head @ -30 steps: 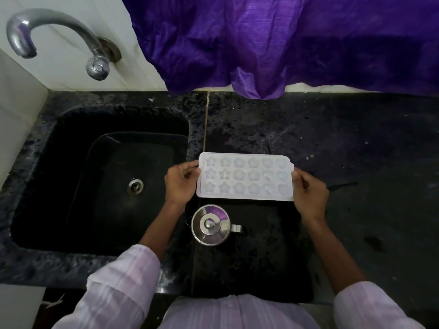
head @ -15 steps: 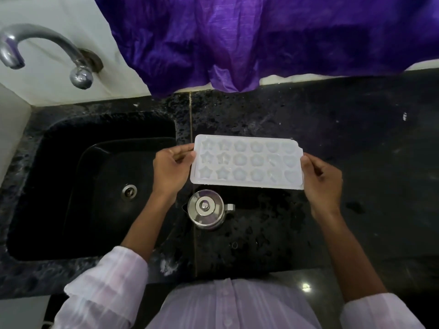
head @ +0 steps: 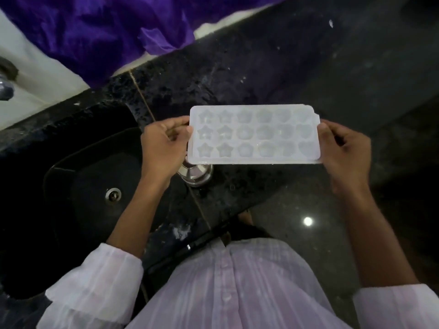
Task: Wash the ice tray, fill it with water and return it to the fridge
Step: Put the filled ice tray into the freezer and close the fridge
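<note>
Ice tray [head: 254, 135] pinched at its ends by left grip [head: 164, 149] and right grip [head: 344, 148], now raised off worktop [head: 273, 74], turned right from sink [head: 78, 181]; seemingly fridge-bound.

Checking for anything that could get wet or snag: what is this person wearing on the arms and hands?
The left hand and right hand are bare: no gloves, and no rings or watch that I can see. The left sleeve and right sleeve are pale pinkish-white with faint stripes, pushed up near the elbows, matching the buttoned shirt.
</note>
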